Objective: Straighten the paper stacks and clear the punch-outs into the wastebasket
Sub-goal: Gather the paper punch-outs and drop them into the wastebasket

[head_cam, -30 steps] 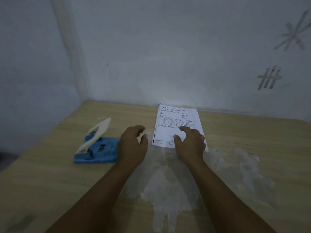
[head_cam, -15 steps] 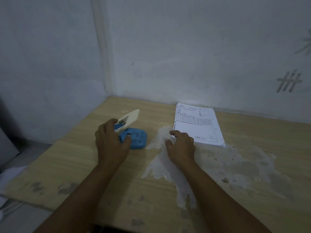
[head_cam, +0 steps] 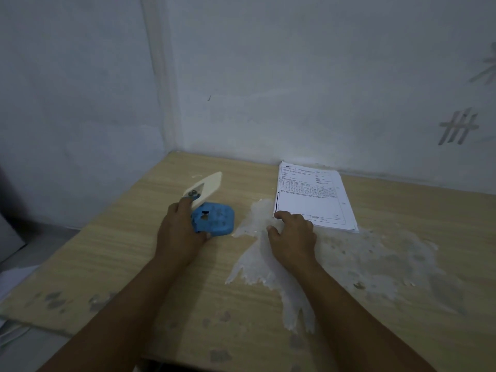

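White printed sheets make up the paper stack [head_cam: 314,200], which lies flat on the pale wood-grain table [head_cam: 112,253] near the back wall, its far edge close to the wall's foot. The top sheet carries a ruled grid of small text in its upper half; the words are too small to read. The stack's edges look roughly even, with a slight fan showing along the near right corner.

At the stack's near left corner sits the right hand [head_cam: 292,234], palm down, fingers loosely curled. Its forefinger tip touches the corner of the sheets, and whether the fingers pinch any paper cannot be told.

Left of the stack, well apart from it, stands a blue plastic hole punch with a cream lever [head_cam: 214,218]. The lever is raised and tilts up toward the far left. The left hand [head_cam: 182,232] grips the punch's near left side, thumb along its front edge and fingers reaching up to the lever's base.

Between the two hands, and spreading right beneath the right forearm, a whitish, patchy worn area [head_cam: 268,264] covers the tabletop. Smaller grey blotches mark the table's near edge.

Behind the table the pale painted wall [head_cam: 295,89] meets another wall at a corner, and grey tally-like marks [head_cam: 457,127] show at its right.
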`<state>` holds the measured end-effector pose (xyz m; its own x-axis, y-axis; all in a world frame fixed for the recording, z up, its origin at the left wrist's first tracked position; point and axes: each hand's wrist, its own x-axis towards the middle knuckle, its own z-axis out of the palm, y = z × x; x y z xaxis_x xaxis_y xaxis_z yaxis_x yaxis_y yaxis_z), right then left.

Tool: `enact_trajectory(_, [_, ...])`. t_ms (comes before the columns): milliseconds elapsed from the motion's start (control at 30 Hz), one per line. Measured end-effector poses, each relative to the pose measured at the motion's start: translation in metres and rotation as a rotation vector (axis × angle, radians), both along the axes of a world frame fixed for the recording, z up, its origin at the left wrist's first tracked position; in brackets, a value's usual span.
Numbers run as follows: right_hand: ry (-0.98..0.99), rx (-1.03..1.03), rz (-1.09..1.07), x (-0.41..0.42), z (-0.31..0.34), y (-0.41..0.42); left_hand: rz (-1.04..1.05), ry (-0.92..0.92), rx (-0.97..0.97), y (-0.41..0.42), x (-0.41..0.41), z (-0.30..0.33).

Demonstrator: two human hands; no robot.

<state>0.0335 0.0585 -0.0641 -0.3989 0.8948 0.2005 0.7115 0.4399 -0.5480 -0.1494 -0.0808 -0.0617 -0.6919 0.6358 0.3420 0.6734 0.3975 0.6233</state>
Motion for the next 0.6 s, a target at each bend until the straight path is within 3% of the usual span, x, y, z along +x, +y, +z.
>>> enact_trajectory(233, [0.013,0.002,0.019,0.003,-0.002,0.002,0.03,-0.02,-0.008,0.004,-0.002,0.008])
enact_trajectory(600, [0.047,-0.001,0.073,-0.012,0.006,0.002,-0.112,-0.103,0.001,-0.005,-0.006,0.021])
